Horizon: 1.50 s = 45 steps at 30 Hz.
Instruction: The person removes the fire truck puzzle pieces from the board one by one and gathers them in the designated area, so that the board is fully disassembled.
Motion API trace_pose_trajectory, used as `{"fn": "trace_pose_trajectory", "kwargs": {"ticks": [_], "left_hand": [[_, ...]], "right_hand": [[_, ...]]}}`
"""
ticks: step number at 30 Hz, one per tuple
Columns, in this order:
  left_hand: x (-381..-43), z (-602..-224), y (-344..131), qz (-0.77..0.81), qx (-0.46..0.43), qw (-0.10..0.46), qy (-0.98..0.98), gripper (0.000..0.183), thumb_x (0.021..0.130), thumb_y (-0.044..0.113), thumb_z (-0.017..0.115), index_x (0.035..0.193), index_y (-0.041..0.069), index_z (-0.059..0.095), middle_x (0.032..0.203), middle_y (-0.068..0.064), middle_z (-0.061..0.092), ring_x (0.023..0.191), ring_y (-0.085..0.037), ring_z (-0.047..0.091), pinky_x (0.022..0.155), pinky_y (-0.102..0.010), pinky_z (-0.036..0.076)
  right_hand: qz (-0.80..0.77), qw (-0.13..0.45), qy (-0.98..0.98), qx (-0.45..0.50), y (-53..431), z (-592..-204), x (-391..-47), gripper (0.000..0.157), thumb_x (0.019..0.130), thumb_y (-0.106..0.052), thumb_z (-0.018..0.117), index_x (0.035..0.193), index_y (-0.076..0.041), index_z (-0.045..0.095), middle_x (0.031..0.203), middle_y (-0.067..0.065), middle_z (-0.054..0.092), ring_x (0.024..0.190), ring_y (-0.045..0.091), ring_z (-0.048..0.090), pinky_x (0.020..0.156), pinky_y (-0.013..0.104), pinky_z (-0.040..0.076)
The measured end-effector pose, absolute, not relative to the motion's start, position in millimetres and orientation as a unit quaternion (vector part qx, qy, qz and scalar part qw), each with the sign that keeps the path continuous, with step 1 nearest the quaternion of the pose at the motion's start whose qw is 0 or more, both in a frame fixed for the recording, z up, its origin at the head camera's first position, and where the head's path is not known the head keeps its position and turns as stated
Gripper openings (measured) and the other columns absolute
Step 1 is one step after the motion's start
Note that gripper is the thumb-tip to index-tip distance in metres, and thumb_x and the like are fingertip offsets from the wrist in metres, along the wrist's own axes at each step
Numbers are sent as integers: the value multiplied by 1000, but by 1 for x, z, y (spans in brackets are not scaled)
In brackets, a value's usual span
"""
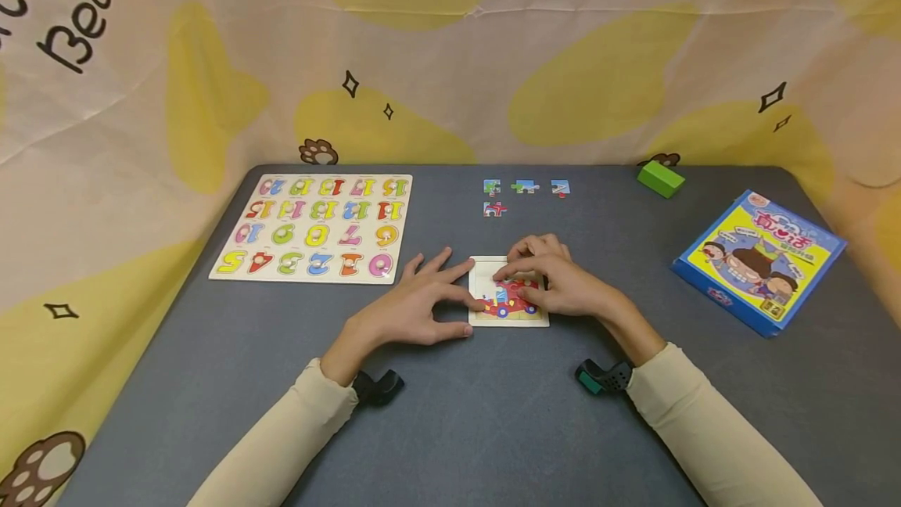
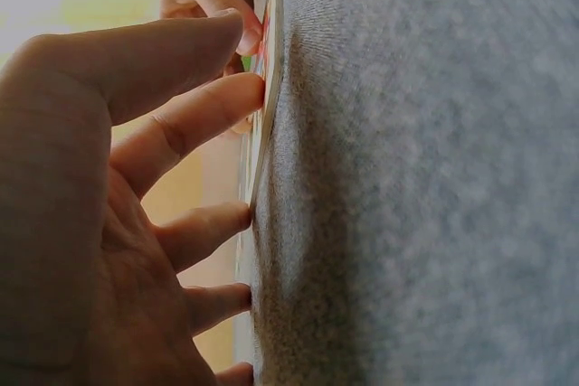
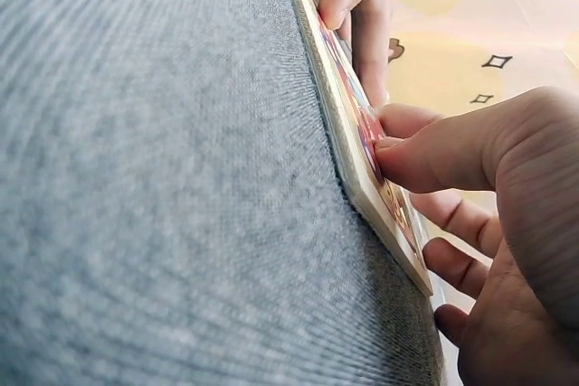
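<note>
A small framed jigsaw puzzle (image 1: pixel 508 322) with a red vehicle picture lies flat between both hands, its upper left part bare of pieces. My left hand (image 1: pixel 421 307) spreads over its left side, index fingertip and thumb at the frame, the other fingers stretched toward the far left. With thumb and index finger bent, my right hand (image 1: pixel 563 282) pinches a red jigsaw piece (image 1: pixel 515 285) down in the frame; the hand partly hides it. In the right wrist view the right thumb (image 3: pixel 412 158) presses close on the picture surface.
Several loose jigsaw pieces (image 1: pixel 525 187) lie behind the frame. A number board (image 1: pixel 310 228) sits at the back left. On the right are a green block (image 1: pixel 660 179) and a blue and yellow box (image 1: pixel 756 260). A patterned cloth (image 1: pixel 450 53) hangs behind the grey table (image 1: pixel 464 429).
</note>
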<state>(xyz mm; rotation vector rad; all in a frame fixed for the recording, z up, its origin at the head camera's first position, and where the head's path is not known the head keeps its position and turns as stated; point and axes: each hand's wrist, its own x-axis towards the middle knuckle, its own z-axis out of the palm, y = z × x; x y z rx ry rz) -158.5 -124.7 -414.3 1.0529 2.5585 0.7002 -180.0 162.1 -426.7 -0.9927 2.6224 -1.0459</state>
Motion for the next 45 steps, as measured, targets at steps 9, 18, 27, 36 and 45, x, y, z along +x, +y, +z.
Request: {"fn": "trace_pose_trajectory", "kwargs": {"ticks": [9, 18, 27, 36, 45], "left_hand": [[-157, -413, -125, 239, 361, 143, 890, 35, 91, 47, 72, 124, 36, 73, 168, -1, 31, 160, -37, 7, 121, -70, -2], [-157, -413, -124, 239, 363, 139, 890, 35, 91, 47, 73, 124, 36, 73, 168, -1, 31, 160, -37, 7, 121, -70, -1], [-157, -414, -124, 235, 363, 138, 891, 34, 91, 48, 72, 123, 38, 73, 167, -2, 31, 160, -37, 8, 121, -70, -1], [-157, -413, -124, 236, 361, 142, 891, 35, 91, 47, 72, 124, 38, 73, 168, -2, 31, 160, -38, 7, 121, -70, -1], [-157, -415, -124, 239, 364, 139, 890, 33, 91, 47, 72, 122, 36, 74, 168, -2, 31, 160, -38, 7, 121, -71, 0]], "right_hand": [[-333, 62, 880, -333, 162, -425, -178, 39, 86, -5, 70, 117, -28, 78, 100, -4, 62, 97, 19, 36, 84, 46, 16], [-332, 69, 878, -337, 163, -425, -179, 39, 88, -8, 72, 122, -28, 75, 86, -10, 57, 90, 16, 35, 82, 44, 16], [-331, 79, 878, -336, 162, -424, -178, 34, 88, -17, 76, 121, -25, 76, 87, -6, 56, 88, 16, 33, 82, 43, 16], [-337, 77, 875, -340, 161, -424, -177, 33, 88, -16, 77, 121, -23, 76, 89, -5, 59, 87, 15, 34, 82, 43, 16], [-327, 57, 876, -349, 162, -426, -179, 35, 86, -15, 78, 120, -24, 77, 85, -5, 58, 86, 13, 35, 82, 42, 17]]}}
